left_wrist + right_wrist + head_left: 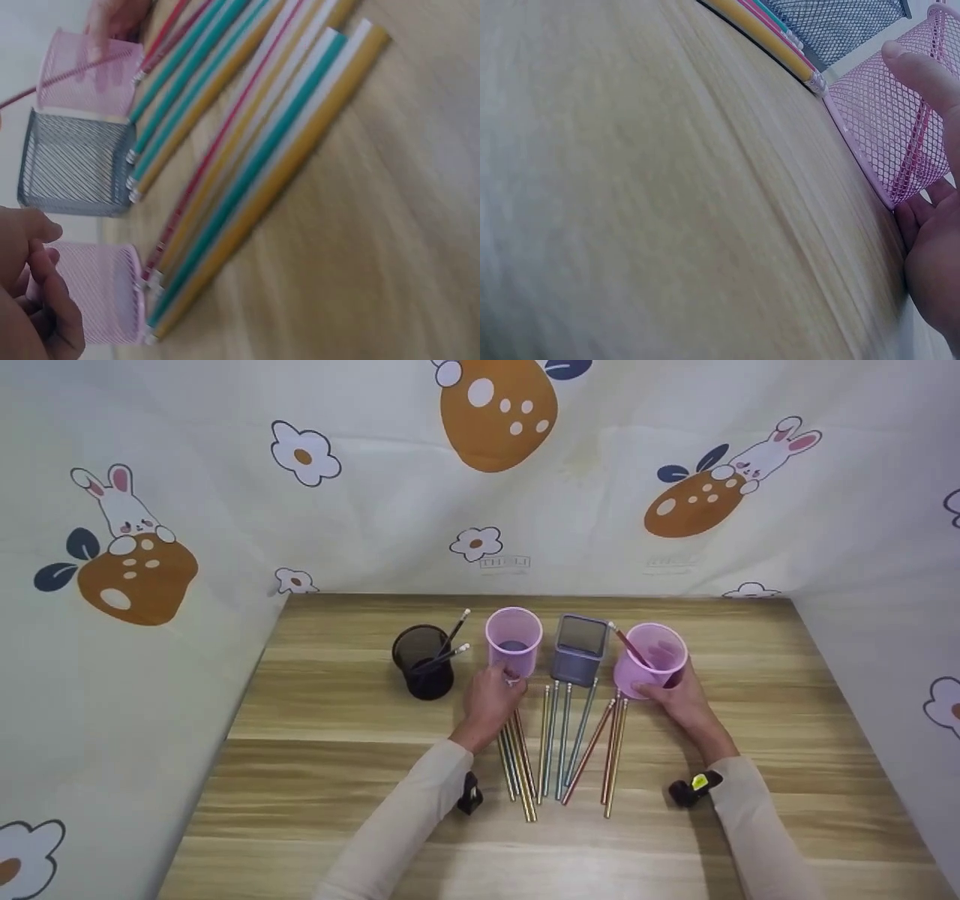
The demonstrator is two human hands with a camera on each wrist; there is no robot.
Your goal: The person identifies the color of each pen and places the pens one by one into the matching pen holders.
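Observation:
My right hand (685, 705) grips the right pink mesh pencil cup (628, 681), thumb along its near side and fingers around the far side. A dark red pencil (630, 647) leans inside that cup, eraser up. My left hand (491, 701) is in front of the left pink mesh cup (514, 622), over the eraser ends of several pencils (521, 765). Its fingers (60, 307) are curled with the thumb against them, and nothing shows between them. In the left wrist view, this hand covers part of the left pink cup (105, 300).
Between the pink cups stands a square grey mesh holder (577, 664). A black mesh cup (429, 686) with two black pencils (454, 634) is at the left. Teal and gold pencils (555, 750) and red and gold pencils (611, 757) lie on the wooden table (315, 810).

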